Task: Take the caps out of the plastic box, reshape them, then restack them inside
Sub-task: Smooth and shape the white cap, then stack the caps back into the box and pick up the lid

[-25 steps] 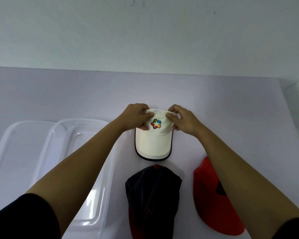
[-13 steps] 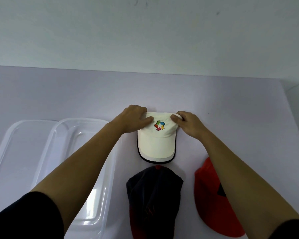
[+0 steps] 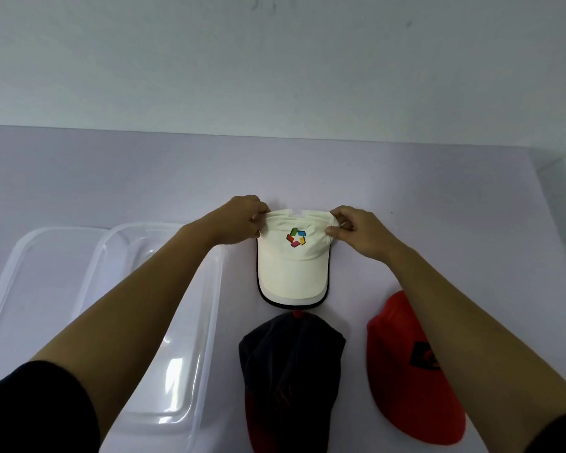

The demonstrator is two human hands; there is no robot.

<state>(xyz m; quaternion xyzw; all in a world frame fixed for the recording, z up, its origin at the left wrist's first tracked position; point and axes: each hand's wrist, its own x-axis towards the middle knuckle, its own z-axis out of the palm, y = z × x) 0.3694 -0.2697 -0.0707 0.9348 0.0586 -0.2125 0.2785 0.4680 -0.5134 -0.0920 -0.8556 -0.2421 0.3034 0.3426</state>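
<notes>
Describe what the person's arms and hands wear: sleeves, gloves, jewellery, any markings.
The left hand and right hand are bare: no gloves, and no ring or watch shows. The forearms are uncovered. A black left sleeve and a black right sleeve show at the bottom corners of the view, plain, with no markings visible.

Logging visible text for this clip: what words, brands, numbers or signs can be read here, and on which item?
No words or numbers can be read anywhere.
white cap: a multicoloured logo on the front, a sign only, no letters.
red cap: a dark patch, partly hidden, too blurred to read.
dark cap: faint reddish marks, illegible.
</notes>
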